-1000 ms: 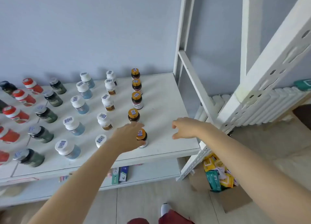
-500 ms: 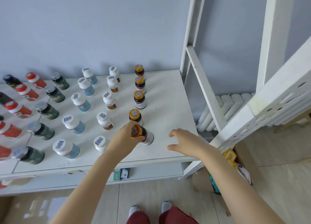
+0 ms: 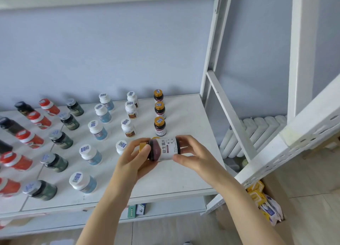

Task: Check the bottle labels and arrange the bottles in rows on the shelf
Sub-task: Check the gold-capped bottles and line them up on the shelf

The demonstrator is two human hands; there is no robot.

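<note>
Above the shelf's (image 3: 184, 180) near right, the left hand (image 3: 136, 160) gripped the gold-capped bottle's (image 3: 165, 149) cap end and the right hand (image 3: 193, 156) pinched its base, label up. Best held steady, read, then stood upright at its row's (image 3: 159, 126) near end.

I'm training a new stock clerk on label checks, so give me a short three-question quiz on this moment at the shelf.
1. True or false: the held bottle stands upright on the shelf.
2. The left hand and the right hand both hold it. Which is at its cap end? A) left B) right C) neither
3. Fill in: the standing bottles in the shelf's rightmost row have ___ caps.
Key: 1 false, it lies sideways off the shelf, label toward the camera. 2 A. 3 gold.
</note>
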